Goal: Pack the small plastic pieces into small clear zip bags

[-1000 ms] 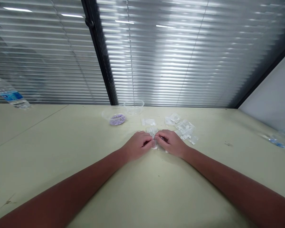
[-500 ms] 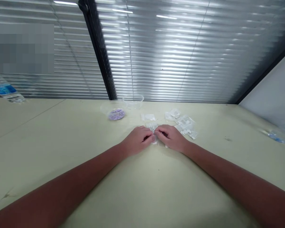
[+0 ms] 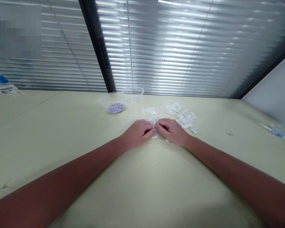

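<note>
left hand (image 3: pixel 139 134) and right hand (image 3: pixel 172 131) meet with fingertips almost touching, each one pinched shut, thumb to fingers, and they appear to have a clear plastic packet (image 3: pixel 152 119) between them, its far end poking out just beyond the fingertips. exactly how much film each pinch has, too small to tell! the danger, i'd say, is that thin film: one grip slackens, or one side tugs harder, and the packet could slip free or split. white scraps (image 3: pixel 155 136) sit on the near side of the fingertips, close enough for a dragging thumb to sweep them off. right of the fingers, a heap of packets (image 3: pixel 188 117) lies just past the right knuckles; a wide swing there could scatter it. farther out, beyond and left of the fingers, purple bits (image 3: pixel 116 108) and a clear tub (image 3: pixel 133 95), well apart, threatened only by a long careless reach
</note>
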A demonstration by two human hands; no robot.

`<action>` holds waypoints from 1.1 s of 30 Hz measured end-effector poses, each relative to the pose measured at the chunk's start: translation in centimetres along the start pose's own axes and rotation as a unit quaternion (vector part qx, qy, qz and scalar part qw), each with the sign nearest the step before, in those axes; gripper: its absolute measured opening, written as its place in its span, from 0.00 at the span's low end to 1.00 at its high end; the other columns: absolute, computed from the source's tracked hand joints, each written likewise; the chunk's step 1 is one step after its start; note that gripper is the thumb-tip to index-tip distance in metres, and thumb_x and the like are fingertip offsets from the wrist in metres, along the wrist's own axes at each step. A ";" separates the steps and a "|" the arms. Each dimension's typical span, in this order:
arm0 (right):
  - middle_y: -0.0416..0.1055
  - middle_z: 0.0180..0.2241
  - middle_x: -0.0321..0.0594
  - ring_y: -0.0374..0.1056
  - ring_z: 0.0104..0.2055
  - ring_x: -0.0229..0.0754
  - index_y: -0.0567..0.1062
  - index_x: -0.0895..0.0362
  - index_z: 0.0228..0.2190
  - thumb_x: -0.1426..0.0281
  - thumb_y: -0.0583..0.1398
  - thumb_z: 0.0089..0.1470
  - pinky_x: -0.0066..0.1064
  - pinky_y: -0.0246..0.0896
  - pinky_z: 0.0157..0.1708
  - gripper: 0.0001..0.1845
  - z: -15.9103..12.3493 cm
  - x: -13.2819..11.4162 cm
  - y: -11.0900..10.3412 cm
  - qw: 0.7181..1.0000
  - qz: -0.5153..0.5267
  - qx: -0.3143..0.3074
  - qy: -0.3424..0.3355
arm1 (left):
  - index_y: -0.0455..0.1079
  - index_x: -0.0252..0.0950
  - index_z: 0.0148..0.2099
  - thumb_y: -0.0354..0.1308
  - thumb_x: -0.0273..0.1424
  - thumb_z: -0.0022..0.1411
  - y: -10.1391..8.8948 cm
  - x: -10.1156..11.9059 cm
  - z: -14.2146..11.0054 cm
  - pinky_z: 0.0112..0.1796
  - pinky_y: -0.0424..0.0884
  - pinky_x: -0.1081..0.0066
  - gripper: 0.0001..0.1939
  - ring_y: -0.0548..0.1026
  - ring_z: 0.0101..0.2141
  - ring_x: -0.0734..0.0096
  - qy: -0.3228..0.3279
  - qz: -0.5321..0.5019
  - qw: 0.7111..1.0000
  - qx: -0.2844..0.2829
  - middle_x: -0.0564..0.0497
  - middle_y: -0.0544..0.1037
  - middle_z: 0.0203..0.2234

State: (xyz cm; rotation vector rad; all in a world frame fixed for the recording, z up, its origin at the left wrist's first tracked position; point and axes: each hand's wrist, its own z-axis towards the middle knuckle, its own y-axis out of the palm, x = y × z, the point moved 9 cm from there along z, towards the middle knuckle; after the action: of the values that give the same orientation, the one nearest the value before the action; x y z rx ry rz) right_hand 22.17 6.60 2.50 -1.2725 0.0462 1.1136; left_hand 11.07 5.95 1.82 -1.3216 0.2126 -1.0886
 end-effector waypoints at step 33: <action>0.74 0.29 0.37 0.67 0.33 0.41 0.75 0.54 0.31 0.66 0.53 0.67 0.33 0.58 0.34 0.15 -0.4 0.4 -0.1 0.999 -0.027 -0.009 0.030 | 0.71 0.37 0.32 0.47 0.33 0.73 0.3 0.5 0.4 0.41 0.63 0.64 0.18 0.71 0.32 0.66 0.010 0.027 1.000 0.005 0.53 0.75 0.26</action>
State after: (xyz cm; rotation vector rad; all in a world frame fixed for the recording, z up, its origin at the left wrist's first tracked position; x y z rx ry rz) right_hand 22.63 6.55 2.22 -1.3158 0.0463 1.0317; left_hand 11.73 5.80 1.85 -1.2898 0.2568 -1.0560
